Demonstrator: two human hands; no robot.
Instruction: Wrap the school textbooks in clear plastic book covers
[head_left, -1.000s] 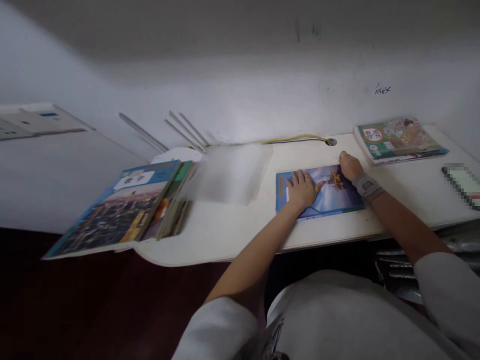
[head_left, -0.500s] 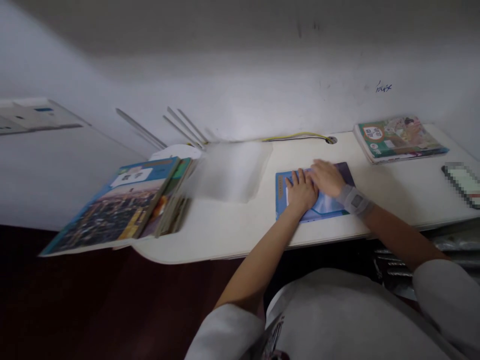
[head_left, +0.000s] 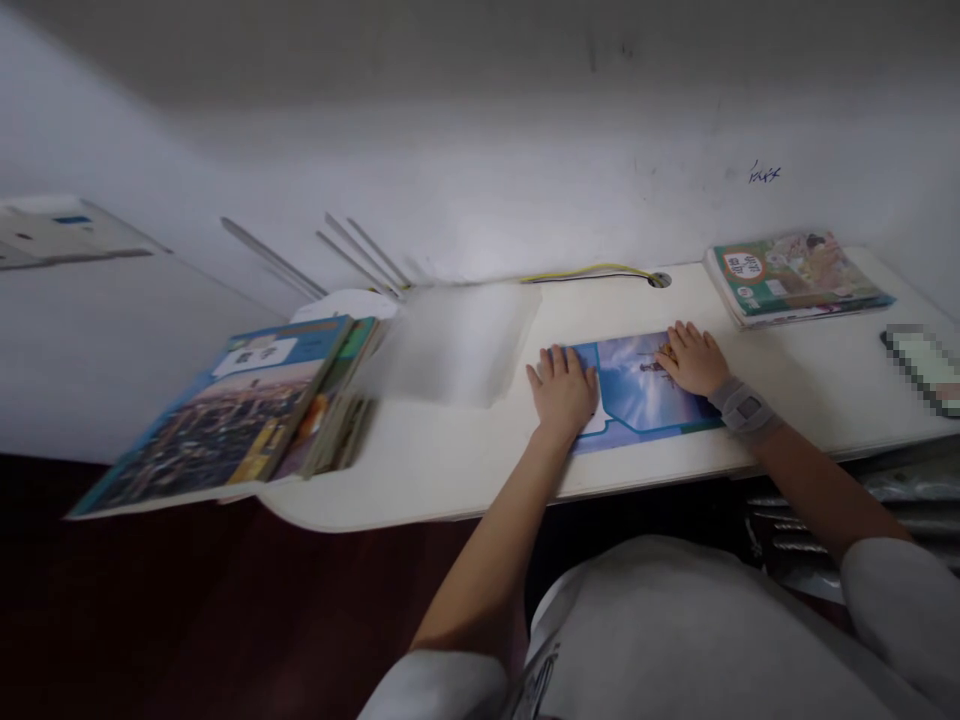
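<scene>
A blue book (head_left: pixel 637 390) with a sky picture on its cover lies flat on the white desk in front of me. My left hand (head_left: pixel 562 392) rests on its left end, fingers spread and pointing away from me. On the right end, my right hand (head_left: pixel 694 360) lies with its fingers stretched over the cover; a grey band is on that wrist. Both palms hide parts of the cover. Left of the book lies a clear plastic sheet (head_left: pixel 457 345), flat on the desk.
Several books (head_left: pixel 247 400) are stacked at the desk's left end, overhanging its edge. Another pile of books (head_left: pixel 802 275) sits at the back right, with a phone (head_left: pixel 926 365) nearer the right edge. A yellow cable (head_left: pixel 592 270) runs along the wall into a hole.
My hands have moved apart from the middle of the book. The left slid to its left end and the right to its right end, uncovering the cover picture between them.
</scene>
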